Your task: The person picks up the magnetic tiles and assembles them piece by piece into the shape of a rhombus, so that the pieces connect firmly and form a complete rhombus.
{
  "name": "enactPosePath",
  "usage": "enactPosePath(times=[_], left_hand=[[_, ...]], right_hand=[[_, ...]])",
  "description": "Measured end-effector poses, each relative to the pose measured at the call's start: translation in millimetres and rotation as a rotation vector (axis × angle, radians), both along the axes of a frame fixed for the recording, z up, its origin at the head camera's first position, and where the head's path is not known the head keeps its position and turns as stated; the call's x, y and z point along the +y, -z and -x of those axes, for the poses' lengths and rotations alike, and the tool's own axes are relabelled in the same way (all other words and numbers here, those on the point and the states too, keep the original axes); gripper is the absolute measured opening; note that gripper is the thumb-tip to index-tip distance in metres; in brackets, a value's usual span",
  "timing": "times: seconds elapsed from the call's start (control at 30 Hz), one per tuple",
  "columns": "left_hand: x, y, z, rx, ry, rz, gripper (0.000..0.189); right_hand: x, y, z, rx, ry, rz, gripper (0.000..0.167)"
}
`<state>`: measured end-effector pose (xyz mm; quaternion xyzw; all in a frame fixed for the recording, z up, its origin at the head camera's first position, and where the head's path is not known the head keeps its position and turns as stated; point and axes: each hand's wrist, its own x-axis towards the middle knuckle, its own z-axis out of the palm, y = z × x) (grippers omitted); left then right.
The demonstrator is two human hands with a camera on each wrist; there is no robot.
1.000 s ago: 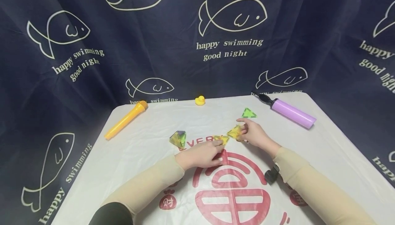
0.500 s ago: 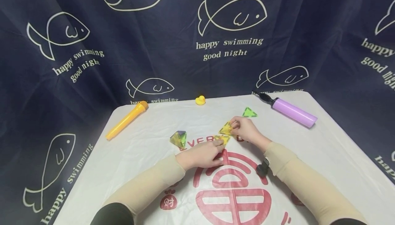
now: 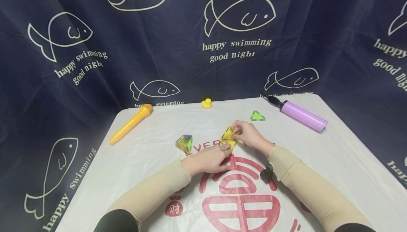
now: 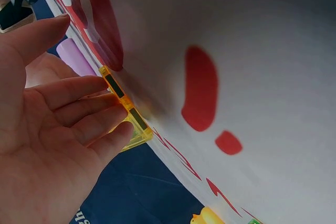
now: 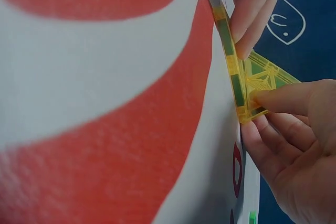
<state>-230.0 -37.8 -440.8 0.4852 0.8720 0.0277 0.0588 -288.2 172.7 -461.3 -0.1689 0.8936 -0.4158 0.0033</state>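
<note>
A translucent yellow triangular magnetic tile [image 5: 229, 51] lies flat on the table, with the fingers of my left hand [image 3: 208, 159] resting on it, fairly straight. My right hand [image 3: 249, 135] pinches a second yellow triangular magnetic tile [image 5: 263, 78] between thumb and fingers. This tile stands tilted up at the far side of the flat one, their edges meeting or nearly so. To the left of the hands sits a small pyramid-like shape [image 3: 184, 143] with yellow, green and purple faces. Beyond my right hand lies a green triangular tile [image 3: 257, 116].
An orange toy microphone [image 3: 131, 124] lies at the table's left edge. A yellow rubber duck [image 3: 206, 103] sits at the back edge. At the back right is a purple hand pump [image 3: 302, 115]. A dark curtain [image 3: 178, 48] hangs behind the white-covered table [image 3: 143, 175].
My right hand has moved left with its yellow tile, bringing it up against the flat yellow tile. My left hand has stayed in place.
</note>
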Motion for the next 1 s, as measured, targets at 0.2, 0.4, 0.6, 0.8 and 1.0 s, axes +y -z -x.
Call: enactPosePath(times=[0.2,0.4,0.6,0.8,1.0], left_hand=[[-0.1,0.0,-0.6,-0.004,-0.001,0.003,0.056],[0.0,-1.9,-1.7,-0.02,-0.008,0.0,0.054],[0.1,-1.3,-1.3,-0.001,0.002,-0.008,0.052],[0.5,-0.7,-1.0,0.004,0.004,-0.003,0.052],[0.9,0.4,0.0,-0.007,-0.001,0.0,0.053]], right_hand=[[0.2,1.6,-2.3,0.025,-0.028,-0.014,0.019],[1.3,2.7,-3.4,0.025,-0.045,-0.044,0.02],[-0.2,2.5,-4.6,0.029,-0.041,-0.054,0.021],[-1.6,1.4,-4.9,0.033,-0.051,-0.065,0.02],[0.3,-0.1,-5.7,0.032,-0.056,-0.078,0.021]])
